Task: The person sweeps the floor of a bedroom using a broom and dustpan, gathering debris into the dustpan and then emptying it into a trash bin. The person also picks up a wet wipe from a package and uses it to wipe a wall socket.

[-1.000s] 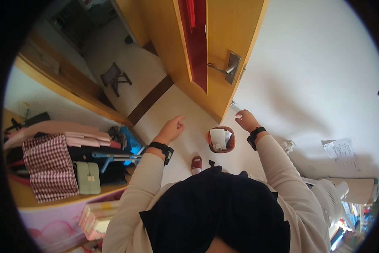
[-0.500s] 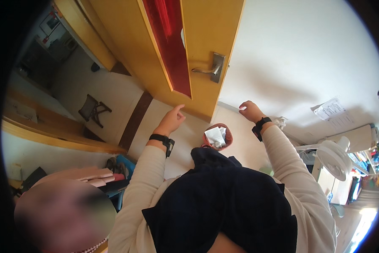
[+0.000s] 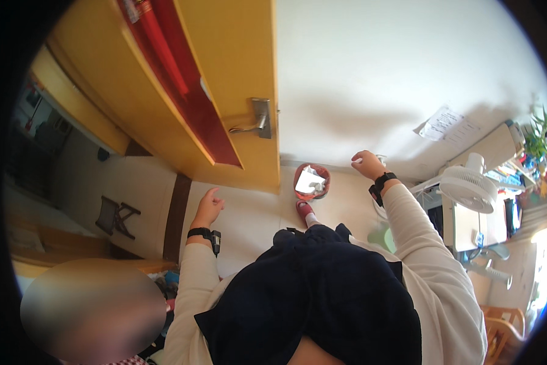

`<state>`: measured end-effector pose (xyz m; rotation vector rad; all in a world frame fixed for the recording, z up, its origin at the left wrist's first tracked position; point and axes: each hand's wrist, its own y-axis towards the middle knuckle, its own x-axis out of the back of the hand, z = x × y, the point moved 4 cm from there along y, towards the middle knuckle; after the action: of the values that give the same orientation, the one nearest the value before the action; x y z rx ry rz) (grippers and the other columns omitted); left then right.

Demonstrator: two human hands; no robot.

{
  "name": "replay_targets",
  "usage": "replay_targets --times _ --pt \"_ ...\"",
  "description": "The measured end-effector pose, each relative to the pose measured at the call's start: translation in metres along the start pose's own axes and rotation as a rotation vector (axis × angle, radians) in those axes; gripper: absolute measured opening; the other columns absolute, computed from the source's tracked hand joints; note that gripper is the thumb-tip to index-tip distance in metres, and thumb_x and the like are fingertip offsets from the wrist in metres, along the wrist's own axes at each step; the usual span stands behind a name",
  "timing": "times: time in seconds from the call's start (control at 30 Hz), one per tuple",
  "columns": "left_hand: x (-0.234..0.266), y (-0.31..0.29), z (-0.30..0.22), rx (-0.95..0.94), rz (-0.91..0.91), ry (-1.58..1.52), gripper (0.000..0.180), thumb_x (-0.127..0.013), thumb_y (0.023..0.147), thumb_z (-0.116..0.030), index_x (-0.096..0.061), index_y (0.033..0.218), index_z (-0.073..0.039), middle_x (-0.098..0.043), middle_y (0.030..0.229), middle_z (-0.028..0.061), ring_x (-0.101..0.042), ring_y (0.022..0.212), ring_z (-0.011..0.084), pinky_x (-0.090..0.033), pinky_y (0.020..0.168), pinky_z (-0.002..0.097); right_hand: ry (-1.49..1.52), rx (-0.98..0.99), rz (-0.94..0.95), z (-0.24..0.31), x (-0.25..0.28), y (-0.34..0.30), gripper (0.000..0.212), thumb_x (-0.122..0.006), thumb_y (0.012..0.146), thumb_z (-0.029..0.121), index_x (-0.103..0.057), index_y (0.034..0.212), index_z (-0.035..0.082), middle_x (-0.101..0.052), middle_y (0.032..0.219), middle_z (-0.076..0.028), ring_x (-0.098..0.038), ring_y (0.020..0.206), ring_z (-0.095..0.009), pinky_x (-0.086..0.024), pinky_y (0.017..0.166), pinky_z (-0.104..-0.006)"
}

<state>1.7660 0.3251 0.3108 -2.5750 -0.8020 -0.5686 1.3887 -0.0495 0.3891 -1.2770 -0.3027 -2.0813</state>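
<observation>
- Head view, right hand [image 3: 371, 165]: fingertips pinched a small white piece [image 3: 358, 161], right of the reddish bin [image 3: 312, 196]. Probably light, soft; edge pinch likely enough.
- Same view, left hand [image 3: 207, 210]: loosely curled, nothing visible held, near door [image 3: 256, 155].

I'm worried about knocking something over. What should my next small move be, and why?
Probably ease the red slipper back slightly: its toe sits right by the reddish wastebasket, which holds white paper and might tip if nudged.
</observation>
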Motion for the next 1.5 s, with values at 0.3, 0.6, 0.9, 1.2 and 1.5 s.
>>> replay_targets --times 0.3,0.6,0.9,1.2,1.5 --pt "-0.067 0.084 -0.036 -0.2 0.29 -0.095 0.043 -0.061 0.084 -0.006 -0.049 0.125 -0.003 -0.057 0.085 0.0013 -0.054 0.071 0.0099 -0.047 0.062 0.0236 0.101 -0.278 -0.139 -0.109 0.023 -0.069 0.022 -0.059 0.074 0.021 -0.07 0.087 0.007 -0.068 0.086 -0.015 -0.065 0.081 -0.031 -0.051 0.076 -0.041" --pt "-0.181 0.119 -0.223 -0.508 0.539 0.056 0.034 -0.054 0.086 0.001 -0.05 0.12 0.004 -0.055 0.078 0.004 -0.057 0.069 0.0113 -0.047 0.064 0.0233 0.141 -0.223 -0.582 -0.168 0.127 -0.161 0.017 -0.06 0.079 0.014 -0.066 0.09 0.002 -0.062 0.092 -0.015 -0.061 0.083 -0.032 -0.049 0.076 -0.0376" --pt "-0.362 0.163 -0.318 -0.711 0.848 0.088 0.032 -0.058 0.083 0.002 -0.053 0.115 0.005 -0.06 0.077 0.0057 -0.059 0.067 0.0115 -0.049 0.063 0.023 0.098 -0.579 -0.793 -0.205 0.161 -0.356 0.016 -0.057 0.082 0.018 -0.063 0.086 0.004 -0.061 0.093 -0.014 -0.059 0.087 -0.033 -0.049 0.077 -0.0402" --pt "-0.484 0.195 -0.409 -0.98 1.113 0.253 0.036 -0.059 0.088 -0.009 -0.051 0.122 -0.001 -0.061 0.084 0.007 -0.06 0.074 0.0136 -0.049 0.067 0.0275 0.016 -1.214 -1.159 -0.158 0.094 -0.548 0.013 -0.062 0.08 0.014 -0.065 0.088 0.004 -0.062 0.09 -0.013 -0.062 0.082 -0.031 -0.051 0.075 -0.0388" --pt "-0.606 0.114 -0.454 -1.218 1.484 0.226 0.029 -0.059 0.082 0.002 -0.057 0.11 0.004 -0.062 0.076 0.0067 -0.059 0.066 0.0115 -0.05 0.063 0.024 -0.04 -1.435 -1.281 -0.05 0.051 -0.537 0.014 -0.061 0.082 0.016 -0.064 0.086 0.003 -0.062 0.092 -0.012 -0.061 0.082 -0.029 -0.05 0.076 -0.036"
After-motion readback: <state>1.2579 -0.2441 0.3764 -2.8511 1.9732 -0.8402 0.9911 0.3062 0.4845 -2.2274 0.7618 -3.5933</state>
